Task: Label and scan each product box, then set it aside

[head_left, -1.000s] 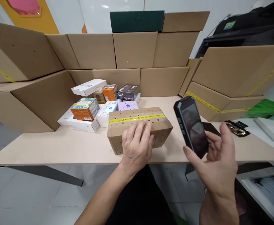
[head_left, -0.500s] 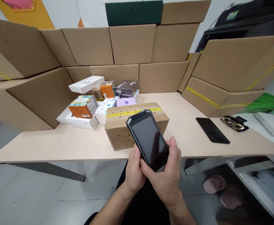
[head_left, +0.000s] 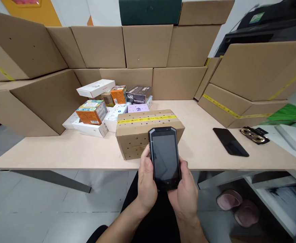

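A black rugged handheld phone [head_left: 164, 158] with a dark screen is held upright between both hands, in front of the table's near edge. My left hand [head_left: 147, 184] grips its left side, thumb along the edge. On the other side, my right hand [head_left: 186, 192] is closed around the lower right edge. Fingers behind the device are hidden. Just beyond it stands a brown cardboard box [head_left: 129, 143] with yellow printed tape across its top; the phone covers part of its front.
Several small boxes, among them an orange box [head_left: 88, 116] and a dark box [head_left: 139, 94], are piled at the back left of the table [head_left: 69, 153]. A black smartphone [head_left: 230, 141] and gold scissors [head_left: 254, 135] lie at the right. Large cartons [head_left: 148, 47] wall the back and sides.
The handheld phone has turned from a leftward tilt to nearly upright. My right thumb has moved off its lower front to the right edge. The view has shifted slightly.
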`<state>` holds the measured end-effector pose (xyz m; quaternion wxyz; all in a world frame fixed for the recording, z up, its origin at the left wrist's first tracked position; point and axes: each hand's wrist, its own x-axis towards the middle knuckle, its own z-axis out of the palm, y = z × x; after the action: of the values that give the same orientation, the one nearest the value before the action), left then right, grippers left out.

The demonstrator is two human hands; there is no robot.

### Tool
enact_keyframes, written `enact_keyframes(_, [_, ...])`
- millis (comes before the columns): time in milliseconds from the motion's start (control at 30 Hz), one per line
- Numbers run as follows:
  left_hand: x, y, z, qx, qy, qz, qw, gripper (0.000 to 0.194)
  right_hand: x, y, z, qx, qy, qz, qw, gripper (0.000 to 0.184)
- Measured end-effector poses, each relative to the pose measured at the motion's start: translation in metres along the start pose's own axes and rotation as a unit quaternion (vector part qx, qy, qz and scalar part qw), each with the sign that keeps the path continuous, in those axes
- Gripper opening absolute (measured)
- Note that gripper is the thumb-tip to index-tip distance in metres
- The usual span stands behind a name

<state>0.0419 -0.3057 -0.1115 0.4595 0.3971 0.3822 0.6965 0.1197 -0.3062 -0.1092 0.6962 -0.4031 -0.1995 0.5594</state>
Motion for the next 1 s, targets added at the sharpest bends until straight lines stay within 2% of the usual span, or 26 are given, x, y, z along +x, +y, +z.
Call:
enact_keyframes(200, [-0.002,-0.005,-0.008,0.070,-0.006,0.047,0.996,0.052,0.000,0.002,0.000,0.010,-0.053,-0.018,0.998,0.040])
enact_keyframes(333, [0.001,-0.006,-0.010,0.110,0.021,0.074,0.991,0.053,0.000,0.005,0.000,-0.020,-0.036,-0.058,0.997,0.040])
enact_keyframes(500, [0.002,0.001,-0.005,0.049,0.034,0.050,0.997,0.052,0.001,0.011,-0.004,-0.062,-0.027,-0.134,0.989,0.039])
enact_keyframes(633, [0.002,0.003,-0.002,0.015,0.036,0.040,0.998,0.053,0.002,0.013,-0.005,-0.064,-0.029,-0.158,0.985,0.035])
enact_keyframes(833, [0.005,-0.001,-0.003,0.028,0.036,0.067,0.997,0.052,0.002,0.011,-0.003,-0.067,-0.038,-0.174,0.982,0.034])
enact_keyframes(1000, [0.015,0.004,0.001,0.027,0.005,0.109,0.994,0.047,0.009,0.003,0.006,-0.080,-0.054,-0.233,0.968,0.032])
